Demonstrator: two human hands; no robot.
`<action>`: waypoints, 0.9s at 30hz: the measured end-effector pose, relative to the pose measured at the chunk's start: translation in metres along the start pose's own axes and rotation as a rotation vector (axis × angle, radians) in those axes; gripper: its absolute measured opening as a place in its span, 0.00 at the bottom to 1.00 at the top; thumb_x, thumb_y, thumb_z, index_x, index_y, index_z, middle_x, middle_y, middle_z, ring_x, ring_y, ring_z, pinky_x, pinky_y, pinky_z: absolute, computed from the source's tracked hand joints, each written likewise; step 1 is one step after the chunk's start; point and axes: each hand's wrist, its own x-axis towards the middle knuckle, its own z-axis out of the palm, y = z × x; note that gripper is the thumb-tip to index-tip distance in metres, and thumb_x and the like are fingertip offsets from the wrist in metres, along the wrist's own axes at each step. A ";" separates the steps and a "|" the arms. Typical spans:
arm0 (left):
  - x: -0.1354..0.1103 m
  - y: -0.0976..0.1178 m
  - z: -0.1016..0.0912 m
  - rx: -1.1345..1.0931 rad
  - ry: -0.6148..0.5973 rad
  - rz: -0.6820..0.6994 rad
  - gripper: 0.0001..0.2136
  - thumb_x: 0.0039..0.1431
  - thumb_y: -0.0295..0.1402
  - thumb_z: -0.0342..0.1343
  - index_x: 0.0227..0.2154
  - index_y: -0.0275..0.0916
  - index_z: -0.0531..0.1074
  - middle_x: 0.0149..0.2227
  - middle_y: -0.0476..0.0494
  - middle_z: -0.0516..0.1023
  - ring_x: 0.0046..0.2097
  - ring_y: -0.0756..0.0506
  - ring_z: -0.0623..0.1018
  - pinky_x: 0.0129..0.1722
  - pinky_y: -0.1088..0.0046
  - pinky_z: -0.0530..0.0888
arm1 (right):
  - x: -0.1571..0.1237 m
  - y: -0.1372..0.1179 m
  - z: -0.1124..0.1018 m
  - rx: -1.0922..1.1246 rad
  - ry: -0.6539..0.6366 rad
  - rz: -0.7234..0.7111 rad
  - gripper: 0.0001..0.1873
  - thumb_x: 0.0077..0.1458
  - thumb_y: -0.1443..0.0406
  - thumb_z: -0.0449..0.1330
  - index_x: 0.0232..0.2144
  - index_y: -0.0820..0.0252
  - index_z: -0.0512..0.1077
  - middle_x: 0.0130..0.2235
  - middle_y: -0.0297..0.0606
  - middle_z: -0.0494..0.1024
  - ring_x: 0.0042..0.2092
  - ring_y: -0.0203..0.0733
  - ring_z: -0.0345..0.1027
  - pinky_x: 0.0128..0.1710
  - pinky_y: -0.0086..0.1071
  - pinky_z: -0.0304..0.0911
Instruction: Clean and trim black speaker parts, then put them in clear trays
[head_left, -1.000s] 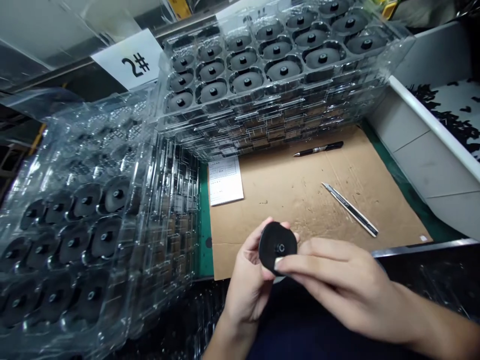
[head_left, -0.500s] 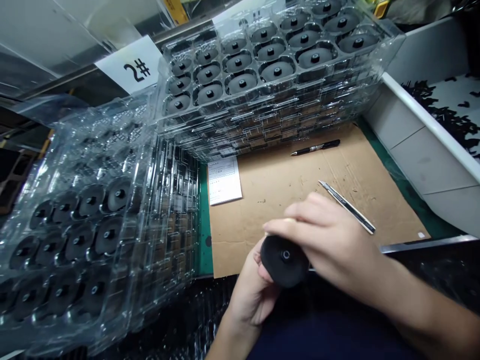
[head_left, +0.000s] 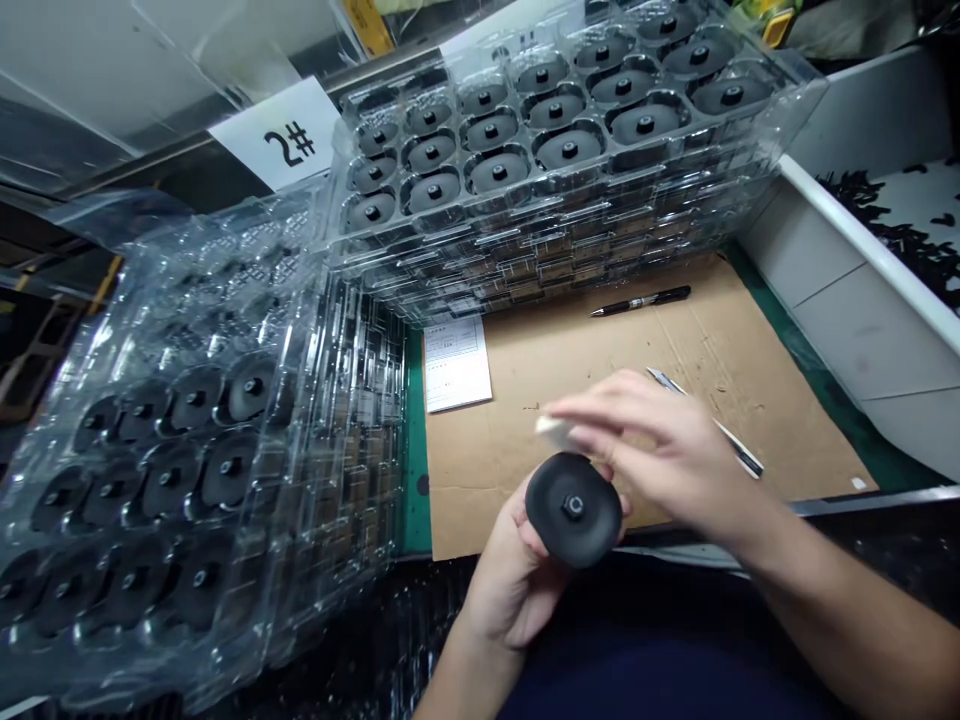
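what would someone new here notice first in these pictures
The stack of clear plastic trays at top centre stands out first, its pockets filled with round black parts, and a second clear tray stack fills the left side. At bottom centre, the left hand holds a round black part above a brown cardboard sheet, with the blurred right hand just over it.
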 end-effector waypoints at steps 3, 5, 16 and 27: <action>-0.003 0.002 -0.003 -0.148 -0.182 0.005 0.25 0.46 0.36 0.65 0.49 0.45 0.67 0.47 0.41 0.75 0.46 0.38 0.76 0.44 0.64 0.74 | -0.006 0.029 -0.006 0.066 0.085 0.400 0.12 0.57 0.63 0.55 0.43 0.52 0.74 0.37 0.34 0.74 0.34 0.33 0.64 0.31 0.28 0.60; -0.003 0.002 -0.005 -0.214 -0.242 0.028 0.29 0.46 0.36 0.65 0.52 0.51 0.63 0.49 0.42 0.74 0.48 0.37 0.75 0.44 0.64 0.74 | -0.016 0.047 -0.006 0.209 0.050 0.582 0.16 0.57 0.60 0.55 0.48 0.52 0.70 0.36 0.35 0.73 0.31 0.33 0.65 0.28 0.28 0.61; 0.004 0.005 -0.011 -0.286 -0.145 0.012 0.32 0.43 0.45 0.63 0.53 0.49 0.61 0.53 0.39 0.70 0.51 0.36 0.74 0.45 0.66 0.74 | -0.065 0.087 0.037 0.325 0.078 0.731 0.15 0.55 0.58 0.55 0.40 0.62 0.64 0.33 0.38 0.73 0.35 0.37 0.69 0.34 0.32 0.66; 0.014 0.000 -0.022 -0.442 -0.021 0.036 0.23 0.56 0.42 0.54 0.53 0.40 0.63 0.54 0.37 0.70 0.56 0.37 0.69 0.54 0.65 0.67 | -0.068 0.087 0.040 -0.006 0.034 0.599 0.13 0.57 0.61 0.54 0.42 0.58 0.73 0.39 0.40 0.75 0.41 0.42 0.69 0.41 0.36 0.63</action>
